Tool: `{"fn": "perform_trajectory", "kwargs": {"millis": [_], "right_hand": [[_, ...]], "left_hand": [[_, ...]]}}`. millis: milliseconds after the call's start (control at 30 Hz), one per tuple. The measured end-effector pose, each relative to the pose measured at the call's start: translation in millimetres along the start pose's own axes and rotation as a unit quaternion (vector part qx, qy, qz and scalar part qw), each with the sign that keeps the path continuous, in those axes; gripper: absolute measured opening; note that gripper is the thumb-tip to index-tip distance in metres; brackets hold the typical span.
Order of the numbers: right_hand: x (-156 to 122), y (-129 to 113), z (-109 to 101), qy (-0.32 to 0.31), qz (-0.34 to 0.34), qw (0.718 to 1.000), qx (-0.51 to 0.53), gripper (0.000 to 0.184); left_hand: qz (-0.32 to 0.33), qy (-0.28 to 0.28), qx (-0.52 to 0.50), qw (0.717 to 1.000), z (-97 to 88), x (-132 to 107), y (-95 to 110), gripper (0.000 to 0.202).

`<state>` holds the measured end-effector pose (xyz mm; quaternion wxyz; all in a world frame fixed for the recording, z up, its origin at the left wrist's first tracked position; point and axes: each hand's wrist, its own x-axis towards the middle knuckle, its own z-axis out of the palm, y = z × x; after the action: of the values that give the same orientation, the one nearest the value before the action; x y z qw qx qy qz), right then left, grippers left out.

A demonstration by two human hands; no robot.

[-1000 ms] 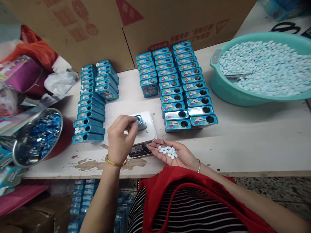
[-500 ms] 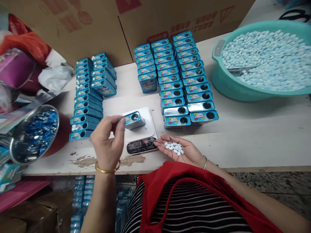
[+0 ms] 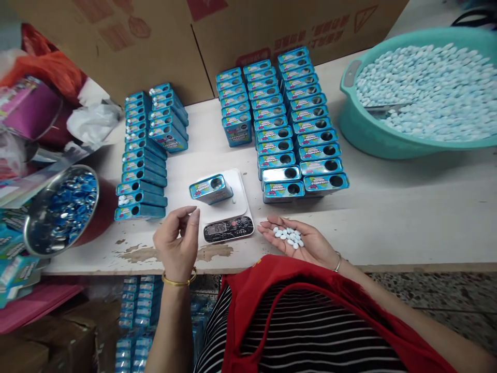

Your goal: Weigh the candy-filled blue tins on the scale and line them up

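Note:
A blue tin with a round hole in its top stands on the white scale, whose display is lit. My left hand hovers just left of the scale's front, its fingers curled in towards the thumb; I cannot see anything in them. My right hand rests palm up at the table edge, right of the scale. It cups several white candies.
Rows of matching blue tins stand behind the scale, with more tins to the left. At the right, a teal basin holds many pale candies and a scoop. A metal bowl of blue pieces sits left. Cardboard boxes line the back.
My left hand has drawn back from the tin's hole towards me and lowered to the table front. The tin stays on the scale. My right hand has shifted slightly right.

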<state>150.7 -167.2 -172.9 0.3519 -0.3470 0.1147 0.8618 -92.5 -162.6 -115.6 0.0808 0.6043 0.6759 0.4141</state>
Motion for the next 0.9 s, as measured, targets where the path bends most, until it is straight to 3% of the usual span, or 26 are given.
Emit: {"fn": "perform_trajectory", "kwargs": {"millis": [133,267,367,467,567,733,833,900], "right_hand": [[-1,2,1,0.009,-0.013,1.000,0.000,0.021],[-1,3,2,0.011,-0.013,1.000,-0.001,0.020],[1,3,1,0.003,-0.004,1.000,-0.011,0.019],[3,4,-1,-0.006,-0.003,1.000,-0.009,0.018],[4,5,-2,-0.010,-0.006,1.000,-0.002,0.019],[4,6,3,0.008,0.005,1.000,-0.005,0.020],[4,7,5,0.008,0.008,1.000,-0.009,0.019],[5,7,6,0.006,0.004,1.000,-0.004,0.018]], "left_hand": [[0.031,-0.055,0.031,0.998,17.4,-5,-7,0.016],[0.110,-0.138,0.103,0.979,45.8,-8,-18,0.019],[0.143,-0.160,0.163,0.963,67.4,-7,-26,0.022],[0.163,-0.162,0.194,0.954,77.0,-6,-27,0.021],[0.185,-0.155,0.161,0.957,68.2,-4,-18,0.019],[0.198,-0.034,0.103,0.974,36.0,20,4,0.018],[0.208,-0.073,0.133,0.966,22.1,42,4,0.024],[0.223,-0.111,0.188,0.950,14.8,54,-1,0.042]]}}
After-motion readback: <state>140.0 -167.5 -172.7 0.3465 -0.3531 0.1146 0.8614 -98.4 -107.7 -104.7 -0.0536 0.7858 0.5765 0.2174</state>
